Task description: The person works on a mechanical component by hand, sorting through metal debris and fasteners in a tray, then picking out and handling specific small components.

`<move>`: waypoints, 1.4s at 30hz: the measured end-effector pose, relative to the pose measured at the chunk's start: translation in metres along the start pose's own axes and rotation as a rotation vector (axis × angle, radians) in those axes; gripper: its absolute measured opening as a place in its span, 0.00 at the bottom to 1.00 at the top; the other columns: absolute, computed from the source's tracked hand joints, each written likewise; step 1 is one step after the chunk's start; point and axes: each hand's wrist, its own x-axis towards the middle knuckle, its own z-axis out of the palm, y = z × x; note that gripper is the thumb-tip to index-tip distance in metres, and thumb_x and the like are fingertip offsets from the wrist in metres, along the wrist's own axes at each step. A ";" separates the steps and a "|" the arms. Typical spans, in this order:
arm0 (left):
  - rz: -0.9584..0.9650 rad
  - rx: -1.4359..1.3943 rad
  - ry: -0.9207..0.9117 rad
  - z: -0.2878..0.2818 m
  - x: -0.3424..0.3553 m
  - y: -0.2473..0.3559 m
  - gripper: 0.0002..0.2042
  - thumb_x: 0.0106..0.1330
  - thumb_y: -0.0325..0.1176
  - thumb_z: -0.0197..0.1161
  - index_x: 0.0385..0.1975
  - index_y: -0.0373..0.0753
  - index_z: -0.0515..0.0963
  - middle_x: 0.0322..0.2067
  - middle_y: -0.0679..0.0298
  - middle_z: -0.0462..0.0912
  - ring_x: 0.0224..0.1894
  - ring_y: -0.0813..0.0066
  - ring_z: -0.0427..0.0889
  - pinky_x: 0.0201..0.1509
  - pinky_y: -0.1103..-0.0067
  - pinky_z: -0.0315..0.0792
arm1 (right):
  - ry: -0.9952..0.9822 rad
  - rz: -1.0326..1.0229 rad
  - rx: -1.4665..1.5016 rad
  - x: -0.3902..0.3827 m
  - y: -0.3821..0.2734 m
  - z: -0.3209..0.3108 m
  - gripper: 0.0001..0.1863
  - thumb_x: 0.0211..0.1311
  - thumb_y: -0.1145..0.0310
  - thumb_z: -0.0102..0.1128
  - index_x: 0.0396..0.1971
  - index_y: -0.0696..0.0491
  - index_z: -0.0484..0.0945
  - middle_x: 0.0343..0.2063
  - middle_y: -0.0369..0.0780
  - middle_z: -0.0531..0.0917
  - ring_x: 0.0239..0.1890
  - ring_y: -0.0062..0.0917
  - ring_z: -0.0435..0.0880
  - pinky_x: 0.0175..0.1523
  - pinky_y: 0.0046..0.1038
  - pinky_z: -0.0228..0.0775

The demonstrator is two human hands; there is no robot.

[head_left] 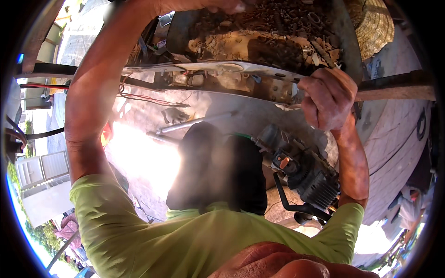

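A metal tray [345, 28] full of rusty bolts, nuts, washers and other small scraps lies at the far side. Over its upper left part reaches my left hand [215, 4], cut off by the picture's top edge, so its grip is hidden. My right hand [329, 97] is closed in a fist at the tray's near right corner. A thin rod-like piece [320, 52] lies just above that fist; whether the hand holds it I cannot see. Between my arms runs a metal rail [259, 69] with oval holes, its right end beside my right fist.
Below the rail, a dark finned engine or compressor [301, 171] stands on the floor at right. A glove [174, 116], a metal pipe [197, 123] and reddish wires [148, 98] are left of it. A straw hat [373, 28] sits at far right. Glaring sunlight washes out the floor at left.
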 end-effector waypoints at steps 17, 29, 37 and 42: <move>0.124 0.189 -0.219 0.014 -0.012 -0.034 0.15 0.72 0.33 0.64 0.57 0.45 0.82 0.56 0.62 0.85 0.57 0.61 0.82 0.68 0.65 0.73 | 0.021 -0.019 0.001 0.004 0.000 -0.001 0.15 0.34 0.71 0.64 0.30 0.54 0.82 0.22 0.38 0.76 0.19 0.31 0.74 0.24 0.31 0.67; 0.084 0.474 -0.440 0.014 -0.029 -0.047 0.10 0.60 0.28 0.65 0.40 0.36 0.85 0.30 0.56 0.88 0.36 0.62 0.87 0.43 0.68 0.78 | 0.014 -0.004 -0.021 0.005 -0.003 0.000 0.14 0.33 0.70 0.63 0.28 0.53 0.81 0.21 0.37 0.74 0.18 0.30 0.73 0.23 0.31 0.66; 0.067 0.272 -0.086 0.010 -0.022 -0.019 0.17 0.74 0.36 0.64 0.61 0.48 0.80 0.61 0.61 0.81 0.63 0.61 0.78 0.74 0.63 0.69 | -0.001 0.006 -0.028 0.002 -0.001 -0.002 0.14 0.33 0.70 0.63 0.28 0.53 0.81 0.21 0.37 0.74 0.18 0.30 0.73 0.23 0.31 0.66; -0.034 0.235 0.052 0.002 -0.033 -0.010 0.17 0.72 0.35 0.66 0.60 0.50 0.81 0.59 0.63 0.82 0.61 0.64 0.80 0.74 0.64 0.69 | 0.009 -0.007 -0.031 0.001 -0.001 0.000 0.14 0.34 0.70 0.63 0.28 0.54 0.81 0.21 0.37 0.75 0.19 0.30 0.74 0.24 0.31 0.67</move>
